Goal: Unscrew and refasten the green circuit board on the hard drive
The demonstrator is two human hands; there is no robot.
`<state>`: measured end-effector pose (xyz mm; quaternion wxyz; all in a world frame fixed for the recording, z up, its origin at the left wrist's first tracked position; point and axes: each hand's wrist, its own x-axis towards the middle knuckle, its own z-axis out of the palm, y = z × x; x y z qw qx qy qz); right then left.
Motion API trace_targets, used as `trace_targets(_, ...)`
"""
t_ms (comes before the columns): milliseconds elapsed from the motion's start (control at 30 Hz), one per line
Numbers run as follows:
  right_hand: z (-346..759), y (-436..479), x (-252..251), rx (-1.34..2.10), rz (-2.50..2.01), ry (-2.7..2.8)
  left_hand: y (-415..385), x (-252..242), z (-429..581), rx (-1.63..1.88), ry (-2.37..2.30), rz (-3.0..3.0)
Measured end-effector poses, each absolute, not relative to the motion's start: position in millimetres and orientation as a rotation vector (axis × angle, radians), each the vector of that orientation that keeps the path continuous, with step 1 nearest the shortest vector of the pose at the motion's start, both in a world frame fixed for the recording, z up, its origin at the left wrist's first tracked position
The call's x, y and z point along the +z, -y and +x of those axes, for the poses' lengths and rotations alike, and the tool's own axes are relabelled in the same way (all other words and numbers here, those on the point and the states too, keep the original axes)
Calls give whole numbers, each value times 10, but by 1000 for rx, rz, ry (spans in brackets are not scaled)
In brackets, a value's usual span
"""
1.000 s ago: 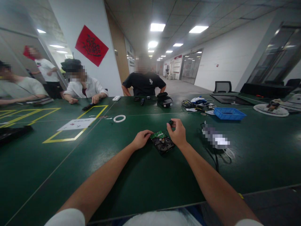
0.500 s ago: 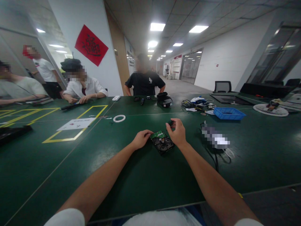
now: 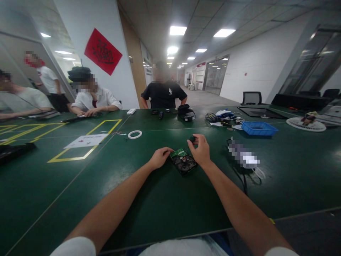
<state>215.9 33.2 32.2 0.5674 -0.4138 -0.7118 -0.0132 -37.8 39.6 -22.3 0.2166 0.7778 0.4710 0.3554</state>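
Note:
A hard drive (image 3: 183,161) lies on the green table in front of me, with a green circuit board at its far end and dark metal on the near part. My left hand (image 3: 160,158) grips the drive's far left corner between closed fingers. Over the far right side, my right hand (image 3: 200,149) is closed around a screwdriver (image 3: 192,138) with a dark handle. Its thin shaft points down toward the circuit board; where the tip meets the drive is too small to make out.
To the right lie a blurred pouch-like item (image 3: 243,154) with cords and a blue tray (image 3: 259,128). A white ring (image 3: 135,134) and a paper sheet (image 3: 86,140) are on the left. Across the table sit several people, with a black case (image 3: 186,113) before one.
Both hands and the hard drive stay almost in place. At the left, a co-worker's dark tool has shifted slightly left.

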Motion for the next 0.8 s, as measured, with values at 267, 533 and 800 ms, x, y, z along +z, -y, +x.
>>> trace_targets(267, 2146, -327, 311, -8, -946, 1694, -406, -223, -383, 965, -1321, 2155)
trace_targets(533, 2165, -333, 310, -3, -988, 1666, -405, -233, -387, 976, -1301, 2153)
trace_targets(800, 2152, -352, 282, 64, -974, 1676, -426, -263, -379, 1002, -1282, 2159)
